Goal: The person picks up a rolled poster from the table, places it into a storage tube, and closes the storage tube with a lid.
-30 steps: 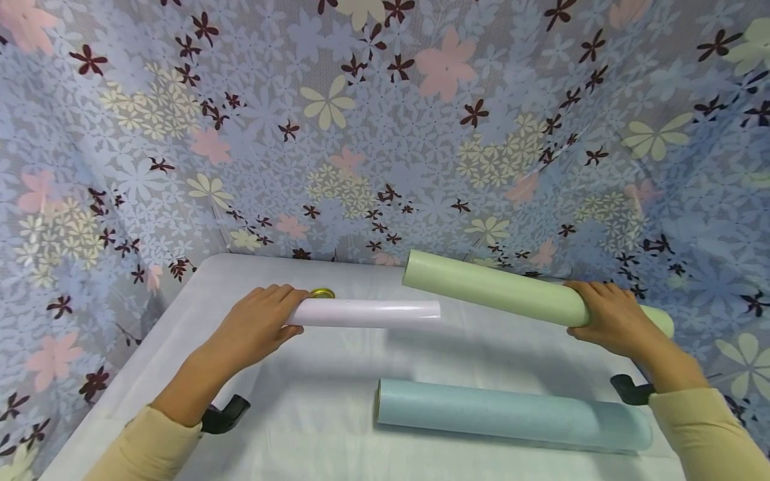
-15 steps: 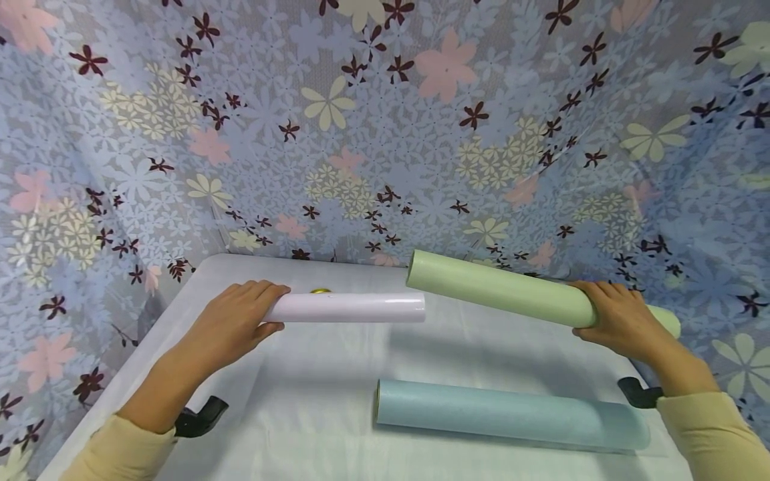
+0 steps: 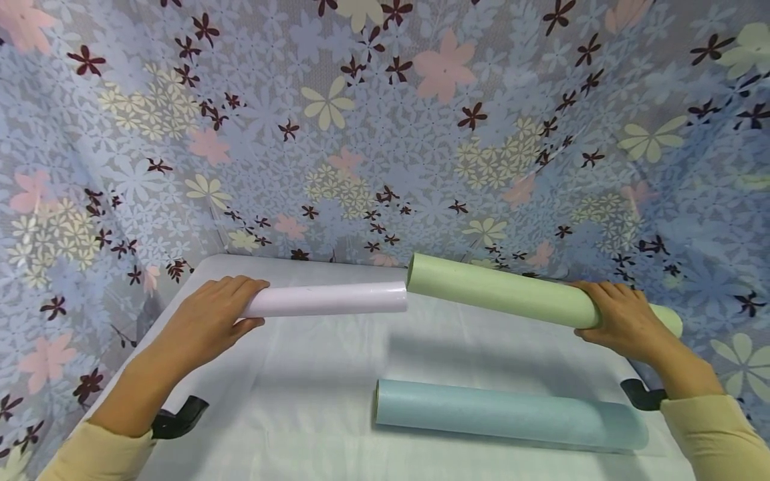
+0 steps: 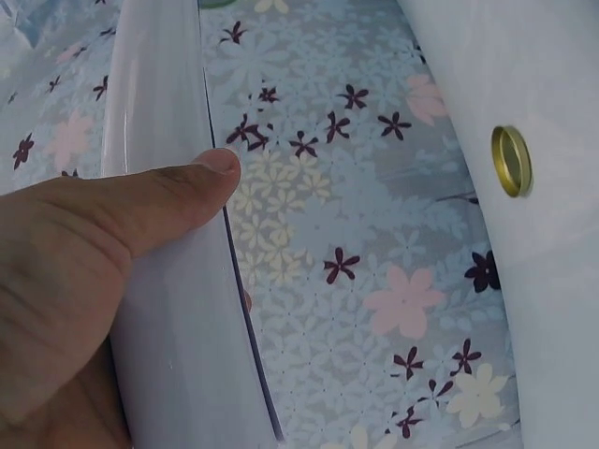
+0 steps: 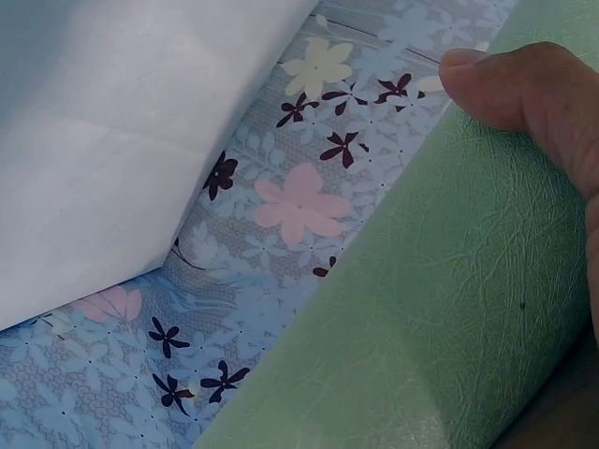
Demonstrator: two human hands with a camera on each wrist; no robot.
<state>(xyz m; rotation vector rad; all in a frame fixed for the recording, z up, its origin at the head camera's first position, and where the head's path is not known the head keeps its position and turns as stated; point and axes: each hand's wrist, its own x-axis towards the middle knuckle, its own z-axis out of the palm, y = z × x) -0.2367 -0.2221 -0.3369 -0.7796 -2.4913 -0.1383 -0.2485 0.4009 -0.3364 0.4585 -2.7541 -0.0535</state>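
Note:
My left hand (image 3: pixel 210 317) grips the left end of a pale lilac roll (image 3: pixel 327 299), held level above the white table (image 3: pixel 301 401). In the left wrist view my thumb (image 4: pixel 159 201) lies across the glossy lilac roll (image 4: pixel 168 309). My right hand (image 3: pixel 619 321) grips a light green roll (image 3: pixel 499 290) near its right end, also lifted. The right wrist view shows the textured green roll (image 5: pixel 421 327) under my thumb (image 5: pixel 524 89). The inner ends of the two rolls nearly meet at mid-table. A light blue roll (image 3: pixel 511 414) lies on the table in front.
A flowered curtain (image 3: pixel 385 133) surrounds the table at the back and both sides. A small gold ring (image 4: pixel 512 161) lies on the table near the back edge. Black clips (image 3: pixel 177 415) stick out by both wrists.
My left hand has drawn the lilac roll leftward and raised it a little, hiding the gold ring in the head view. The green roll shifted slightly; its left end now nearly meets the lilac roll's right end.

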